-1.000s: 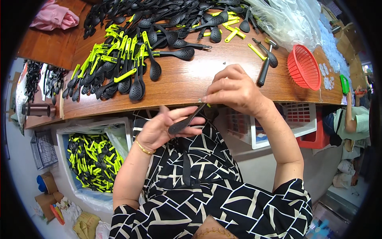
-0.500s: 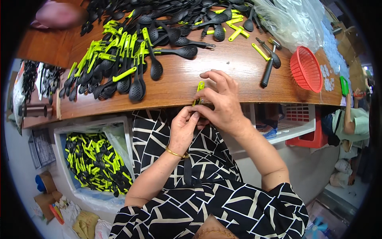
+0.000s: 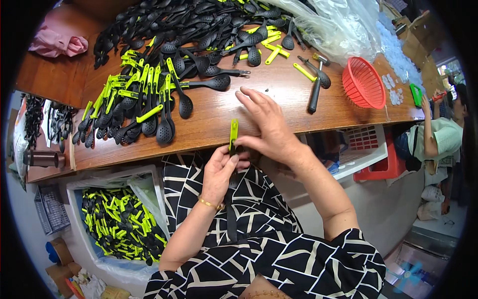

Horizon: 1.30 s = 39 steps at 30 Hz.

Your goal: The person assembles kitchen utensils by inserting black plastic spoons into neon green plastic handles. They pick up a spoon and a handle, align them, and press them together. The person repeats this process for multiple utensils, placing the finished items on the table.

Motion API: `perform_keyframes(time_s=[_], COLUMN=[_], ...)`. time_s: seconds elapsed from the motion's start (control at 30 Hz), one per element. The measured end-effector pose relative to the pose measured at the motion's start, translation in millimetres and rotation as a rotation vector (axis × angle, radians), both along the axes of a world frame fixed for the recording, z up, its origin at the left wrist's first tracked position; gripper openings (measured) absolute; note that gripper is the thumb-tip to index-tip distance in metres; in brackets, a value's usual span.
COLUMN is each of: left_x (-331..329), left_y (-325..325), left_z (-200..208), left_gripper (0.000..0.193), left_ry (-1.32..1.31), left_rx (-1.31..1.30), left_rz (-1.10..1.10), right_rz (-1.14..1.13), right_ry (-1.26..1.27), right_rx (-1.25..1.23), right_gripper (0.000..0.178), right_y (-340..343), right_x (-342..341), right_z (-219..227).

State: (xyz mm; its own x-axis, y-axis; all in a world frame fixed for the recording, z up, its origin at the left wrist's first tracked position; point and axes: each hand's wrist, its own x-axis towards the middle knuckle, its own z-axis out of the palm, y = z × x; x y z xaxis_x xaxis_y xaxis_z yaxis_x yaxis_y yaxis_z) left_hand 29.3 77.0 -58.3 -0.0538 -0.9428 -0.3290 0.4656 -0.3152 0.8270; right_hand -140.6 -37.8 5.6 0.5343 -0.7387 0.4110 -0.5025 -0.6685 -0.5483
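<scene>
Left hand (image 3: 218,175): thumb and fingers closed in a pinch around the lower end of the green handle (image 3: 233,130) of a dark utensil, handle end pointing up and away from the body. The utensil is above the lap, just at the near edge of the bench (image 3: 206,119); its lower part is mostly hidden. Right hand (image 3: 273,130): fingers spread wide, thumb close by the handle; cannot tell whether it touches.

Technique, judged: a firm left pinch near the joint should limit twisting; right thumb pressure is best put in line with the handle, not across it. Fingertips should clear the seam.

Surface: brown wood-look bench. Green-handled spoons (image 3: 152,92) heaped at left, black utensils (image 3: 186,20) piled behind them. Hammer (image 3: 313,97) and red basket (image 3: 366,84) to the right, clear plastic (image 3: 343,30) beyond.

Room: lined box (image 3: 158,192) of green and black pieces below at left; white crate (image 3: 362,164) under the bench at right, red stool (image 3: 386,167) beside it; another person (image 3: 443,139) at far right.
</scene>
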Motion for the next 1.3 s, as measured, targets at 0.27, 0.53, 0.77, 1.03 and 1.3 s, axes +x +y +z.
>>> perform_keyframes(time_s=[0.27, 0.53, 0.77, 1.03, 1.3], left_x=[48.1, 88.7, 3.1, 8.7, 89.0], left_y=[-15.8, -65.1, -32.0, -55.0, -107.5], left_z=[54.3, 58.9, 63.2, 42.6, 45.2], left_gripper=[0.027, 0.039, 0.044, 0.029, 0.038], left_ry=[-0.249, 0.277, 0.064, -0.233, 0.033], left_rx=[-0.185, -0.249, -0.059, -0.264, -0.123], left_rz=[0.156, 0.489, 0.092, -0.071, -0.147], right_rz=[-0.539, -0.314, -0.298, -0.344, -0.379], right_ry=[0.354, 0.421, -0.1, 0.307, 0.312], right_rx=[-0.377, -0.226, -0.13, -0.266, -0.117], right_gripper=[0.024, 0.017, 0.024, 0.039, 0.043], right_y=[-112.7, -129.8, -134.7, -98.9, -112.8], right_x=[-118.9, -103.5, -116.5, -155.3, -103.3], right_z=[-3.1, -6.6, -5.8, 8.0, -6.6])
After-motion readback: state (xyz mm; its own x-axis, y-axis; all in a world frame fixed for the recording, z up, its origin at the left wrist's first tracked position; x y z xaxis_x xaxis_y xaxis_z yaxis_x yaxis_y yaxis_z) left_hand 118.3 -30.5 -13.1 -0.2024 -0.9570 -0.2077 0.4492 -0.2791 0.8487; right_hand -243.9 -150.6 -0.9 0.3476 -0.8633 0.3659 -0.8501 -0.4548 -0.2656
